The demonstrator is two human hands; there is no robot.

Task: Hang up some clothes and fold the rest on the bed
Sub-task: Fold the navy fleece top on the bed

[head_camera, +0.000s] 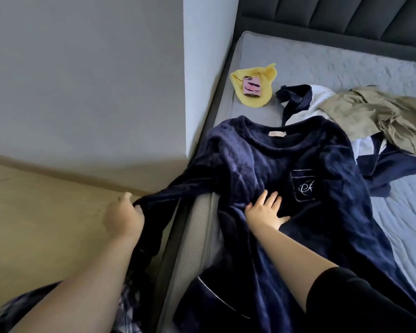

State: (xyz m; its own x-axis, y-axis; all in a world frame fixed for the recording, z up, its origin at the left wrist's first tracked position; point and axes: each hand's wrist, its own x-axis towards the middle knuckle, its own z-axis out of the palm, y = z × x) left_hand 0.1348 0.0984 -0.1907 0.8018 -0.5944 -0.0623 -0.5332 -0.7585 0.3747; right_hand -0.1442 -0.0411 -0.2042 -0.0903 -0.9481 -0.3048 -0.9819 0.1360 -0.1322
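Head view: the left grip (124, 219) is held out past the edge of the bed (346, 63), over the floor, and is clenched around the sleeve (159, 203) of the navy fleece top (286, 164). The right grip (265, 210) is released, its fingers spread flat and pressed on the top's front, beside the embroidered chest pocket (304, 185). The top is spread face up on the bed, its lower part hung over the near edge. A khaki garment (382, 116) is piled beyond it.
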